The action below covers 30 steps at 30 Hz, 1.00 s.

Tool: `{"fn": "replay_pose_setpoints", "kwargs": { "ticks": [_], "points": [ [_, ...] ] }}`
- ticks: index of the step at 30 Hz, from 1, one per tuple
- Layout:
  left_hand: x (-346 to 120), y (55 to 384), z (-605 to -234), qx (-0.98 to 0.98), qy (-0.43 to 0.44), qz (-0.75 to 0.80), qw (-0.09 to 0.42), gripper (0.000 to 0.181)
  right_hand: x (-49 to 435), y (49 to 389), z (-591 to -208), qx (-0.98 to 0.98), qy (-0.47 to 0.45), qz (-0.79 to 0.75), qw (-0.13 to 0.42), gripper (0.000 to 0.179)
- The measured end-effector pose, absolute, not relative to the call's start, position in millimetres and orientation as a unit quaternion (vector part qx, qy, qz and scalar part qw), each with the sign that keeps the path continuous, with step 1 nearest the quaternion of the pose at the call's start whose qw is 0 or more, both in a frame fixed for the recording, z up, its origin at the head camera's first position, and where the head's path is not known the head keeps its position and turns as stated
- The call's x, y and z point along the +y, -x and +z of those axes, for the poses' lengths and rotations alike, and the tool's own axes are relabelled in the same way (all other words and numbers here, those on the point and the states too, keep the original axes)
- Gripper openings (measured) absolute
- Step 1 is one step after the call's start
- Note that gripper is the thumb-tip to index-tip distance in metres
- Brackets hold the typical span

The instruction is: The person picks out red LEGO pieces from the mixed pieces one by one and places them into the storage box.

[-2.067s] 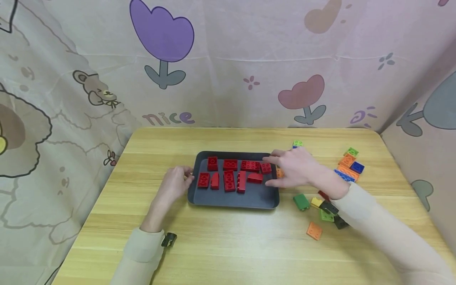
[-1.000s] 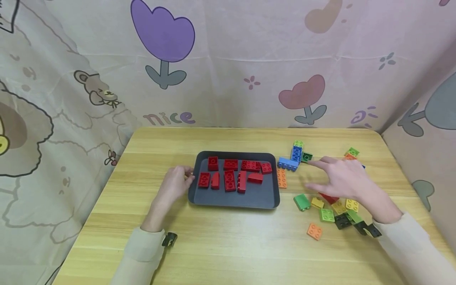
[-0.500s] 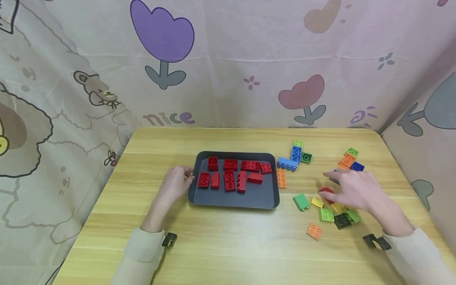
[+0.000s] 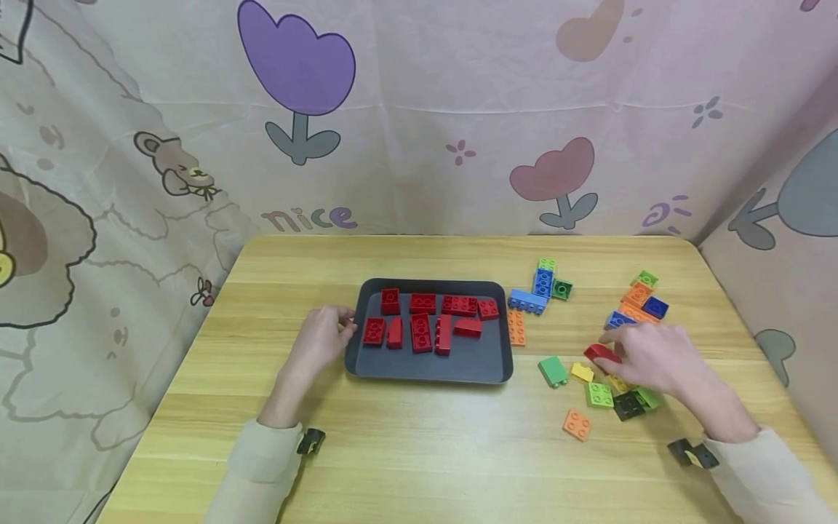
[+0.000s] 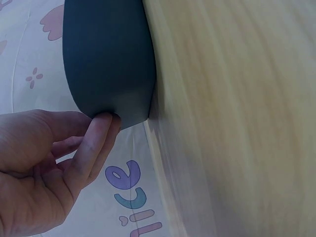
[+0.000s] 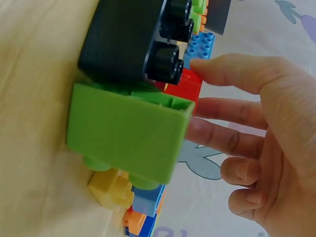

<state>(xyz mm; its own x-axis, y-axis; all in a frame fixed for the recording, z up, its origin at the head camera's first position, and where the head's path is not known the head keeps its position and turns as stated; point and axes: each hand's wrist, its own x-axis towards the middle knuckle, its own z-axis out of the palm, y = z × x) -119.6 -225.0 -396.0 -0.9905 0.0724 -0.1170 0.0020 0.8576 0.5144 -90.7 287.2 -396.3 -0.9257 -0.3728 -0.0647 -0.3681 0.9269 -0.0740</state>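
Note:
My left hand pinches the left rim of a dark rectangular tray; in the left wrist view its fingertips meet the tray's wall. Several red toy bricks lie in two rows inside the tray. On the right, my right hand pinches a red brick between thumb and fingers, among loose bricks on the table. In the right wrist view a black brick and a light green brick stand in front and partly hide that red brick.
Nearest the right hand lie yellow, green and orange bricks. Blue bricks and an orange brick sit just right of the tray. More orange bricks lie toward the table's back right. A printed curtain hangs behind.
My right hand has moved from the tray's right side to the loose bricks on the right, and its fingers have closed on a red brick there. The left hand has stayed at the tray.

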Motion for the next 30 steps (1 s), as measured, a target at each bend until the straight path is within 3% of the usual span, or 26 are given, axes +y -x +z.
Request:
{"fn": "replay_pose_setpoints", "kwargs": {
  "ticks": [11, 30],
  "points": [
    [-225, 119, -396, 0.962, -0.023, 0.265, 0.061, 0.029, 286, 93, -397, 0.978, 0.201, -0.034, 0.038, 0.027],
    [-225, 120, -396, 0.963, -0.019, 0.262, 0.065, 0.030, 270, 100, -378, 0.968, 0.247, -0.032, -0.026, 0.024]
  ]
}}
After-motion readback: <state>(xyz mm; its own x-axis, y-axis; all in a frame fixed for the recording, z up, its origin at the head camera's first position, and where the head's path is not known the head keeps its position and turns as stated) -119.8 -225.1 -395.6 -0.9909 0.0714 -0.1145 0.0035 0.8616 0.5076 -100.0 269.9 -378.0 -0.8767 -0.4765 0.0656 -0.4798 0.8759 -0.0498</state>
